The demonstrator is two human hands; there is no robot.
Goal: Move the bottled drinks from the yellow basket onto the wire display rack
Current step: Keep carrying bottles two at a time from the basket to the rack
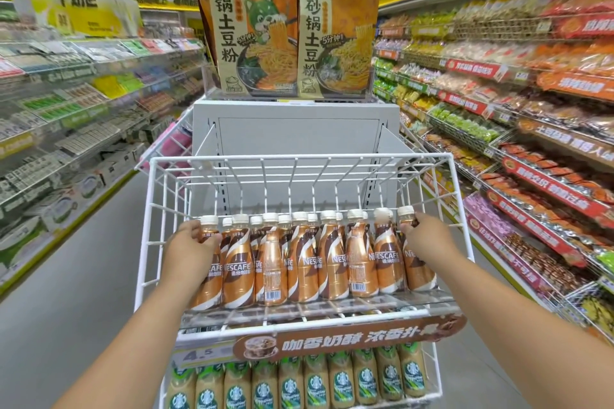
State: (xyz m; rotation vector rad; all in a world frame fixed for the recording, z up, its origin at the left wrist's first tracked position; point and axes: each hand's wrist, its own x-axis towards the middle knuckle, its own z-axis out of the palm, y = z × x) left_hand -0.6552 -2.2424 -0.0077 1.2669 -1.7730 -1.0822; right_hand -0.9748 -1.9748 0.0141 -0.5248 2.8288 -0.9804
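Down a shop aisle w/ packed shelves on both sides stands a white wire rack, its upper tier holding a front row of brown coffee bottles w/ white caps, upright, touching side by side, more caps showing just behind. On top of the grey unit behind the rack sit two big noodle bags. Lower tier carries a row of green-label bottles, under a brown sign strip and a price tag. Left hand wraps its fingers round the leftmost bottle near the neck. Right hand grips the rightmost bottle at its shoulder, fingers curled on it. Yellow basket isn't in shot.
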